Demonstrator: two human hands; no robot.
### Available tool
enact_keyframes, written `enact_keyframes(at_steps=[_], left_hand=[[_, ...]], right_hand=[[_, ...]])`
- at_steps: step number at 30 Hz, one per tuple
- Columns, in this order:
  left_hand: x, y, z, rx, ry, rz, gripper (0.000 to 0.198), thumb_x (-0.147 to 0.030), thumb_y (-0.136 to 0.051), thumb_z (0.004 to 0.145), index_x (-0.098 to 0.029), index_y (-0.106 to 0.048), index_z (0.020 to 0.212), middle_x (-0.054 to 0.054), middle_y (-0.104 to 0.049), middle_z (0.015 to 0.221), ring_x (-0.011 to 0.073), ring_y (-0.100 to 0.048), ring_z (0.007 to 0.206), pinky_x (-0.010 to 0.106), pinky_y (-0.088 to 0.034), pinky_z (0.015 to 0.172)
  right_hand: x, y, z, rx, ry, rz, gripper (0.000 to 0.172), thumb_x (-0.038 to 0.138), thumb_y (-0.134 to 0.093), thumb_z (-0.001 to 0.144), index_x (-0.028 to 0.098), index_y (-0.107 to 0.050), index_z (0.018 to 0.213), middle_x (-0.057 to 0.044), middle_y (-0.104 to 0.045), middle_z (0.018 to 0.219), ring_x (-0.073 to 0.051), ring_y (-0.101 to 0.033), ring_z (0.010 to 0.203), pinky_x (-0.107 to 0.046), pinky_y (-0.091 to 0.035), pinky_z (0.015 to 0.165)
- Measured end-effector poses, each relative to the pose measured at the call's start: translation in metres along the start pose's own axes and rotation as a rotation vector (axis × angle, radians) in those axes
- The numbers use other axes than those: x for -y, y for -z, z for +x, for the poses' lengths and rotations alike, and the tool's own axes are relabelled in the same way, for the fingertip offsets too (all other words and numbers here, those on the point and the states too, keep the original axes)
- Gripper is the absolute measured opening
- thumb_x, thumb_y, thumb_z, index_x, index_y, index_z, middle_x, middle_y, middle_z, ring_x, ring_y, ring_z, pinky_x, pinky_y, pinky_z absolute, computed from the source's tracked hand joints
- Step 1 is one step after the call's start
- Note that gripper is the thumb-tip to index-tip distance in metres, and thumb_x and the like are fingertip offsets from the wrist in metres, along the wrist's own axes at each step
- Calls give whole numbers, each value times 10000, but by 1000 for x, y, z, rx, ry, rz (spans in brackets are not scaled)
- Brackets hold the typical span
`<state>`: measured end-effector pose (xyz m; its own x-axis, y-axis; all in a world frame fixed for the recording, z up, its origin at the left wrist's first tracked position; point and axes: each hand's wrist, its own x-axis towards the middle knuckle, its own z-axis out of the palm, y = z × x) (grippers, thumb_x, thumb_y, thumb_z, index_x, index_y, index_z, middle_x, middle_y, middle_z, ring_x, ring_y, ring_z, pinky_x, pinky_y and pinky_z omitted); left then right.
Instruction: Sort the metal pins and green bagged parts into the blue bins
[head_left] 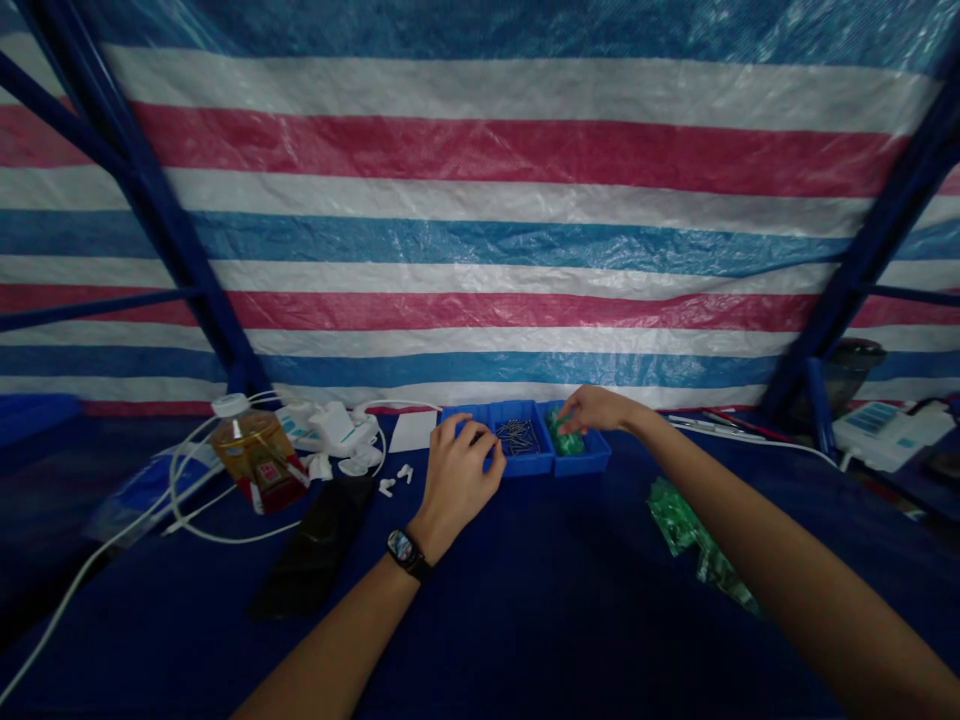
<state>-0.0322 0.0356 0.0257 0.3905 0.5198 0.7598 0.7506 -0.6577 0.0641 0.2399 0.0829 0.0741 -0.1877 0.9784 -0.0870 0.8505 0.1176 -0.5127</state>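
My left hand (459, 475), wearing a black watch (405, 550) on the wrist, is over the left end of a blue parts bin (517, 408). Its fingers are loosely bent, with a gap between thumb and forefinger, and no object shows in them. Beside that hand, loose screws or nails (516, 437) lie in the bin's middle section. My right hand (596, 408) reaches into the right blue bin (589, 463). Its fingers point down, somewhat apart, at a heap of crumpled green plastic pieces (568, 442). Whether the fingertips touch the heap is hard to see.
More green plastic (679, 520) lies under my right forearm. At left are a drink bottle (255, 455), white chargers (337, 428) with cables, white earbuds (396, 480) and a black flat item (319, 545). Striped sheeting (510, 230) and blue frame posts (165, 215) stand behind the table.
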Motion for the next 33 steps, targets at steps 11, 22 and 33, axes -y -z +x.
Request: enact_keyframes(at_steps=[11,22,33], left_hand=[[2,0,0,-2,-8,30,156,-198,-586,912,-199,-731,854,59,-723,963,330,-532,1146,483,-470,946],[-3,-4,1,25,-23,8,180,-212,-572,919,-205,-744,866,73,-729,973,340,-526,1153,510,-459,943],[0,-5,0,19,-11,19,183,-218,-561,932,-206,-729,859,70,-718,958,324,-524,1149,484,-449,944]], right_hand=[[-9,28,-53,-187,52,-41,388,507,-629,868,195,-727,1078,-77,-762,880,-216,-692,771,-282,-487,688],[-131,-7,-133,-85,-302,41,557,570,-738,687,166,-700,1069,-79,-734,889,-240,-671,790,-323,-510,678],[-114,-12,-129,42,-172,86,618,611,-812,594,177,-696,1018,-66,-697,893,-228,-642,814,-292,-474,679]])
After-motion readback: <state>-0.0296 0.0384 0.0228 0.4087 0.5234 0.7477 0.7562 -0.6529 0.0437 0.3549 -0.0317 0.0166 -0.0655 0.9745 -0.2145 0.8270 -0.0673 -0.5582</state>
